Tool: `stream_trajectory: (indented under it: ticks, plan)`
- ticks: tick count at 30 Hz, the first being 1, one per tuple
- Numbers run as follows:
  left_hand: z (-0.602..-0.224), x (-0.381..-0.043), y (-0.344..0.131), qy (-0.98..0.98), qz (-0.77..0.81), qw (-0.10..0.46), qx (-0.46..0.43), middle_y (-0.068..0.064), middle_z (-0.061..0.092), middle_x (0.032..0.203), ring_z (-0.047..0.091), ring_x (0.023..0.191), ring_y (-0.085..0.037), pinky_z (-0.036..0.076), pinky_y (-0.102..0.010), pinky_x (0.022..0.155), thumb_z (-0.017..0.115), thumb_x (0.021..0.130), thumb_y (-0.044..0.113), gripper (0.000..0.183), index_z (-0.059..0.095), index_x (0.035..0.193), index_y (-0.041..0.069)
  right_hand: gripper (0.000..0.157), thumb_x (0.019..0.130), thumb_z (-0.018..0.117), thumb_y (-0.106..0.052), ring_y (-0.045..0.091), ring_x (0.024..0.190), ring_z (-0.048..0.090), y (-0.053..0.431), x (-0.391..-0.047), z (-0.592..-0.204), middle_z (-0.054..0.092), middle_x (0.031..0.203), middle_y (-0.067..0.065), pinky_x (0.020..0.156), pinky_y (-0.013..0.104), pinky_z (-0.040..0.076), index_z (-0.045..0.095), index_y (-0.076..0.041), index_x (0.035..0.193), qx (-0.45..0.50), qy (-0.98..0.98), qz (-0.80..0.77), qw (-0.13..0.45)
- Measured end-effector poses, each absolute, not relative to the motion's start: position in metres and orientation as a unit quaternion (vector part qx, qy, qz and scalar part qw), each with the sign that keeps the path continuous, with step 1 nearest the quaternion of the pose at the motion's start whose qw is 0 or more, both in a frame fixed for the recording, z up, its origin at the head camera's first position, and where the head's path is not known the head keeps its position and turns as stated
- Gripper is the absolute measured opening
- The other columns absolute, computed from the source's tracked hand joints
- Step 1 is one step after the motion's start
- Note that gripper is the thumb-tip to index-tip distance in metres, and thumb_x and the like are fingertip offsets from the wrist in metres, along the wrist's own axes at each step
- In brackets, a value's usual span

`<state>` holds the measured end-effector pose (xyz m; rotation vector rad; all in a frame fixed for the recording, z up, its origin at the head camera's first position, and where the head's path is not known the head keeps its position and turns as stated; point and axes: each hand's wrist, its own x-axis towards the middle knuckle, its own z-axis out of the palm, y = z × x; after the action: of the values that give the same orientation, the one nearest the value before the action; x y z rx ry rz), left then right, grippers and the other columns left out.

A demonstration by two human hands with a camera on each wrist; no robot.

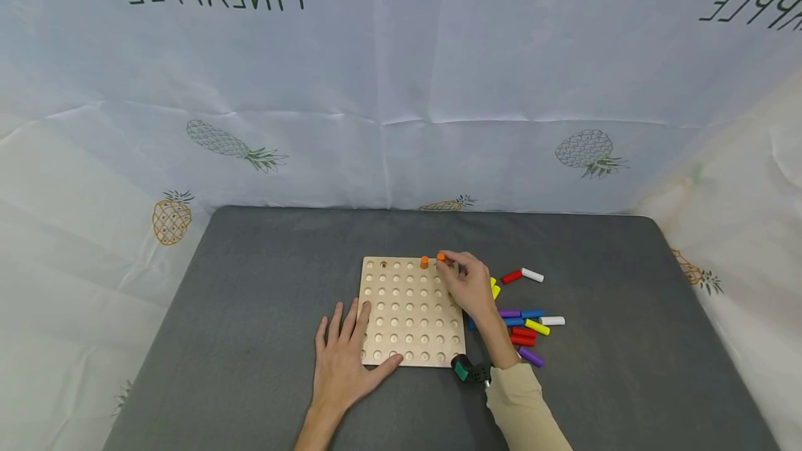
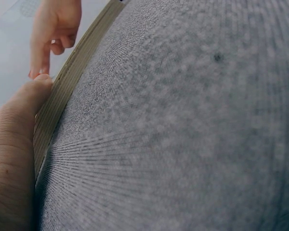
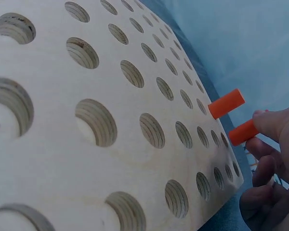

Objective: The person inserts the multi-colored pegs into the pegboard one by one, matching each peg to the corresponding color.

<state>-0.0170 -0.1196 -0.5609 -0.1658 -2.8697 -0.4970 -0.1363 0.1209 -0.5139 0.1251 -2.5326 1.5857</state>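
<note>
A pale wooden pegboard (image 1: 395,307) with rows of round holes lies on the table. One orange peg (image 3: 226,103) stands in a hole of its far row. Right beside that peg, my right hand (image 1: 466,285) pinches a second orange peg (image 3: 243,133) between thumb and fingertips. The held peg's lower end is at the board's surface; whether it sits inside a hole I cannot tell. My left hand (image 1: 346,362) rests at the board's near left corner, fingers spread along the left side and thumb over the front edge. In the left wrist view the left thumb (image 2: 33,94) touches the board's edge.
Right of the board lies a loose pile of pegs: red pegs (image 1: 523,336), blue pegs (image 1: 532,314), yellow pegs (image 1: 537,327), white pegs (image 1: 552,321) and purple pegs (image 1: 530,356). My right forearm partly covers the pile. A pineapple-print cloth (image 1: 388,75) hangs behind the grey table (image 1: 269,284).
</note>
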Motion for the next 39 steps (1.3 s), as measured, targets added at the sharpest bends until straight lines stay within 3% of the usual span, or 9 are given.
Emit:
stream_trajectory:
  ticks: [15, 27, 39]
  plan:
    - [-0.5635, -0.017, -0.1196, -0.974, -0.17, 0.136, -0.068, -0.011, 0.049, 0.158, 0.042, 0.147, -0.042, 0.028, -0.064, 0.119, 0.065, 0.072, 0.083, 0.11, 0.041, 0.158, 0.02, 0.029, 0.095, 0.072, -0.011, 0.006, 0.054, 0.042, 0.1165, -0.1331, -0.5123, 0.069, 0.101, 0.02, 0.047, 0.018, 0.036, 0.074, 0.002, 0.121, 0.031, -0.848, 0.527, 0.043]
    - [-0.5635, -0.0167, -0.12, -0.974, -0.17, 0.134, -0.065, -0.01, 0.048, 0.159, 0.042, 0.148, -0.042, 0.028, -0.065, 0.119, 0.065, 0.072, 0.084, 0.11, 0.04, 0.158, 0.02, 0.027, 0.096, 0.07, -0.01, 0.012, 0.067, 0.042, 0.114, -0.1347, -0.515, 0.055, 0.092, 0.015, 0.058, 0.02, 0.036, 0.074, -0.001, 0.121, 0.032, -0.869, 0.493, 0.03]
    - [-0.5614, -0.0166, -0.12, -0.975, -0.173, 0.123, -0.061, -0.01, 0.047, 0.16, 0.04, 0.149, -0.041, 0.026, -0.064, 0.12, 0.067, 0.072, 0.082, 0.11, 0.039, 0.159, 0.02, 0.027, 0.096, 0.069, -0.009, 0.013, 0.067, 0.043, 0.1126, -0.1357, -0.5146, 0.056, 0.09, 0.016, 0.057, 0.02, 0.036, 0.074, -0.002, 0.122, 0.027, -0.875, 0.482, 0.027]
